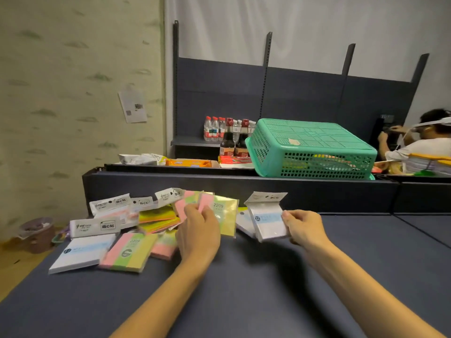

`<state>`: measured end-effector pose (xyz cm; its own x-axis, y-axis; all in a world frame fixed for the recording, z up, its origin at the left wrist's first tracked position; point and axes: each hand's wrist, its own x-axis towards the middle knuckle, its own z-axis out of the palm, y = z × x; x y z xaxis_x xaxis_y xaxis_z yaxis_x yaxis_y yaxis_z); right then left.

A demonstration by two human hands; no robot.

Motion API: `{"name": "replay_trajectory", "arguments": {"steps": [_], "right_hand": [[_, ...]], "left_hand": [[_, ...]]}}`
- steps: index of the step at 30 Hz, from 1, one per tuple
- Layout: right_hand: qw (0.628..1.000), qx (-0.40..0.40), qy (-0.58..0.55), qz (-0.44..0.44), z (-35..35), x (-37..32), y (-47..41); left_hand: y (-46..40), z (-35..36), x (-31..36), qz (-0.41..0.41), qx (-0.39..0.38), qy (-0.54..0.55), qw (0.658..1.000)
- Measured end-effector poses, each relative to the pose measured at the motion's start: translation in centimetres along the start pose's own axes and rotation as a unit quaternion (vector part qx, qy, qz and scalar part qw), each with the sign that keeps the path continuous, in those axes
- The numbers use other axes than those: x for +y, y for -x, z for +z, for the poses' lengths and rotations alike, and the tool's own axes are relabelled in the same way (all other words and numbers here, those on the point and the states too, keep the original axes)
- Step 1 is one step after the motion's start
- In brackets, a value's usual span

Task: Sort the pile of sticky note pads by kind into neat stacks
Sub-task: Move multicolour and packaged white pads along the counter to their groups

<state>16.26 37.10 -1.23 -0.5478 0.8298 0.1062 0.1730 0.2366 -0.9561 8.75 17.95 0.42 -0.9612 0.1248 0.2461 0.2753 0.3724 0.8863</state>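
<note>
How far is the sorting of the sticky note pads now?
Early stage. Done: a white pad and a striped pad lie side by side near the front. In hand: the left hand grips a pink-and-yellow pad, the right hand a white pad. Left: the mixed pile.

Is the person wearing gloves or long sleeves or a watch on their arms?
No. Both hands are bare: the left hand and the right hand have no gloves and no rings that show. Both forearms are uncovered all the way to the bottom edge of the picture, so no sleeves are in view. There is no watch or bracelet on either wrist.
</note>
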Motion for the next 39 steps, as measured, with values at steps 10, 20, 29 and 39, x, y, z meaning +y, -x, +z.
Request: {"name": "replay_trajectory", "arguments": {"steps": [10,20,29,39], "right_hand": [[0.996,0.068,-0.003,0.051,-9.5,3.1,1.4],[0.993,0.104,0.029,0.055,-24.7,7.7,2.5],[0.987,0.126,0.087,0.040,-36.7,10.7,2.6],[0.979,0.151,0.137,0.022,-47.8,13.7,-3.3]], "left_hand": [[4.6,6.6,3.5,-0.004,-0.073,0.033,0.997],[16.3,15.0,9.4,-0.025,-0.110,0.063,0.992],[25.4,23.3,14.3,-0.003,-0.118,0.058,0.991],[28.1,35.9,21.0,0.016,-0.154,0.077,0.985]]}}
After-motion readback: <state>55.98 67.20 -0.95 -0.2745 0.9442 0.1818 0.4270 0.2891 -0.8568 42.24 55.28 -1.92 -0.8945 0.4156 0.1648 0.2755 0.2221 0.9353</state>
